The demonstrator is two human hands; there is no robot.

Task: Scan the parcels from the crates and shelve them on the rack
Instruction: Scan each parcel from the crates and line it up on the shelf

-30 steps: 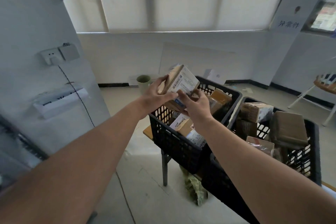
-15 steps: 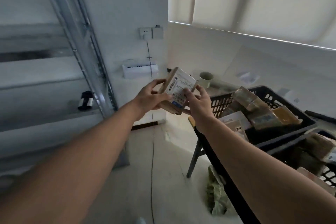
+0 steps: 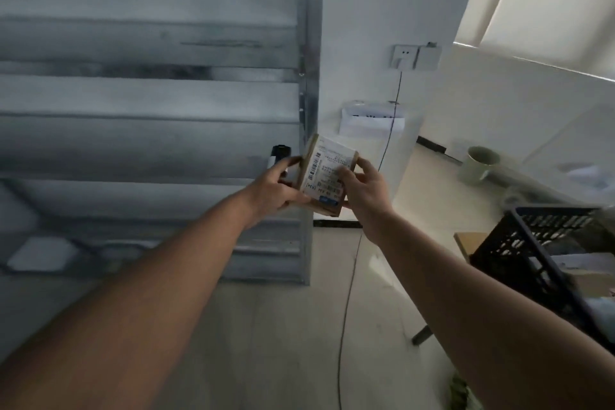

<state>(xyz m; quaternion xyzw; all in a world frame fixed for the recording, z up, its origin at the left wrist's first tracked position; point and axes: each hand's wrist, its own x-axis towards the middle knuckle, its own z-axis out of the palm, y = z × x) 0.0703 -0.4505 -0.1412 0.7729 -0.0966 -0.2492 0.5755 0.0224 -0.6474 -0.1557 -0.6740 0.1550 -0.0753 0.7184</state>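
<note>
A small brown cardboard parcel [image 3: 324, 170] with a white barcode label faces me, held up between both hands. My left hand [image 3: 271, 188] grips its left side and underside. My right hand [image 3: 364, 188] grips its right edge, thumb on the label. The parcel is in front of the grey metal rack [image 3: 149, 130], near the rack's upright post [image 3: 309, 76]. A black scanner [image 3: 278, 156] sits on a rack shelf just behind my left hand, partly hidden. One black crate [image 3: 519, 243] with parcels shows at the right edge.
A wall socket [image 3: 416, 56] with a black cable running down to the floor is on the white wall right of the rack. A white box [image 3: 372, 118] hangs below it. A pale green bin [image 3: 479, 165] stands on the floor by the far wall.
My view has swung left from the crates to the rack. Both hands carried the parcel along, and it is now in front of the rack's post near the scanner.
</note>
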